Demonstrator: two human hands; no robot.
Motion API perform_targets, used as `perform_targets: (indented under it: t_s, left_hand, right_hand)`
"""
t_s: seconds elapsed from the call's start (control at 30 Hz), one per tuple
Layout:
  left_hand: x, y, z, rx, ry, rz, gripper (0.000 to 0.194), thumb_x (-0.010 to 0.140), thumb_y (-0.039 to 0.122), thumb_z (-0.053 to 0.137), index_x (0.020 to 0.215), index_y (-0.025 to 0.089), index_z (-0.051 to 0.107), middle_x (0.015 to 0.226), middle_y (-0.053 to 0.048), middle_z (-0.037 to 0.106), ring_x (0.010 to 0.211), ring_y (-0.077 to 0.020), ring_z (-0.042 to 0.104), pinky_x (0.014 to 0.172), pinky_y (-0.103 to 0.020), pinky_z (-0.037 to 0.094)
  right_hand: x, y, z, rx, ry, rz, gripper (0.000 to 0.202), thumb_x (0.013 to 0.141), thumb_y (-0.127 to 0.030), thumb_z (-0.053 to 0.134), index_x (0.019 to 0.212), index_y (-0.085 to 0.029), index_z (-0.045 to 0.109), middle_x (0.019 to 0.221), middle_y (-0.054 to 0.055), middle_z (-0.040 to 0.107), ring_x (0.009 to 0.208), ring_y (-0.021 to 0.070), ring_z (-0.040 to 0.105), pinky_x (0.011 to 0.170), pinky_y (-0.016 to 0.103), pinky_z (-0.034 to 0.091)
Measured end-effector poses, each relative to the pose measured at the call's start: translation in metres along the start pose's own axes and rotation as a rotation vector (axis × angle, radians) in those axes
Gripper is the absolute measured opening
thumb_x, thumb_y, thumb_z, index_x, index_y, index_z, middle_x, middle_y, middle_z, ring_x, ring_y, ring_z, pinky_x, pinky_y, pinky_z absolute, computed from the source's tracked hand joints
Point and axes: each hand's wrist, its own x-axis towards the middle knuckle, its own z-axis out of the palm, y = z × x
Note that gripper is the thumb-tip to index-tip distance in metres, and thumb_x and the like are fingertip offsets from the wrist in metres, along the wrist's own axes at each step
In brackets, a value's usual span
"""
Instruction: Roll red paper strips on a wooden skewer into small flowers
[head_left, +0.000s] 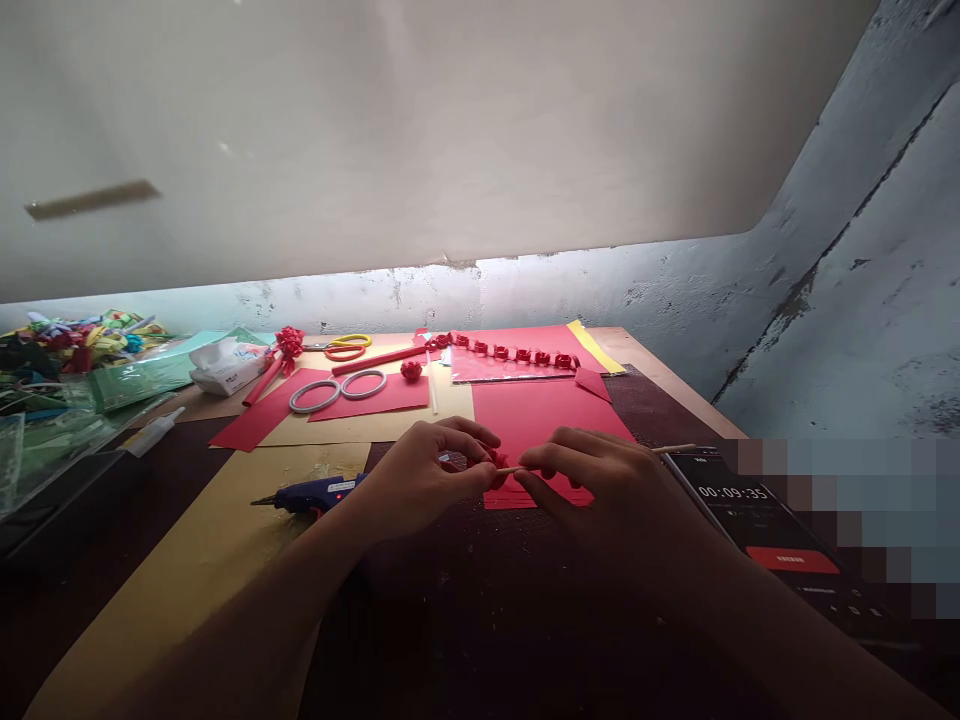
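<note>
- The small, ruffled red paper piece [498,462] sits just below the centre of the frame, by the fingertips of the left hand [431,468], which are pinched nearly together on it.
- The right hand [592,465] has thumb and fingertips closed on a thin, pale, round stick [508,470], whose tip meets the red piece.
- The paper could crush or loosen if the left pinch tightens or slackens; a slip of the stick could tear its folds.
- The stick's far end pokes out near the black, glossy phone [765,520] at lower right, so a wide turn could knock it.
- The dark blue plastic glue gun [311,494] lies just beside the left wrist and shows a red light; if hot, its tapered nozzle could burn a straying forearm.
- Beneath the gun, the smooth tan sheet [187,560] has shiny, uneven patches.
- Above the hands lie two smooth, pale grey rings [315,396], a crumpled red ball [411,371] and a slim red rolled tube [379,360].
</note>
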Motion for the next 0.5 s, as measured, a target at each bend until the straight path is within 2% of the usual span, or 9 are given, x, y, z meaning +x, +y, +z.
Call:
perform_targets:
  t_s: [0.2,0.37,0.5]
  left_hand:
    - [0.0011,-0.0011,0.0013,-0.021,0.042,0.000,0.024,0.080,0.041,0.077,0.078,0.017,0.077,0.123,-0.009,0.065,0.104,-0.0247,0.068,0.082,-0.032,0.056]
    - [0.0008,-0.0011,0.0010,0.030,0.017,0.019,0.023,0.087,0.039,0.068,0.078,0.020,0.079,0.122,-0.007,0.065,0.104,-0.0224,0.068,0.083,-0.031,0.055]
    - [0.0012,-0.0025,0.0014,-0.014,0.043,0.002,0.026,0.079,0.042,0.078,0.076,0.017,0.075,0.123,-0.009,0.065,0.103,-0.0247,0.068,0.080,-0.031,0.056]
  right_hand:
    - [-0.0001,0.0006,0.0000,0.007,-0.024,0.005,0.008,0.092,-0.022,0.067,0.096,-0.021,0.074,0.085,0.001,0.071,0.068,0.0155,0.063,0.061,0.029,0.045]
    - [-0.0015,0.0028,0.0016,-0.003,-0.016,0.000,0.009,0.092,-0.023,0.066,0.099,-0.021,0.073,0.087,0.001,0.072,0.070,0.0156,0.064,0.062,0.029,0.045]
    - [-0.0024,0.0038,0.0025,-0.014,-0.027,0.010,0.012,0.090,-0.018,0.069,0.100,-0.021,0.073,0.090,0.000,0.072,0.071,0.0154,0.064,0.062,0.028,0.046]
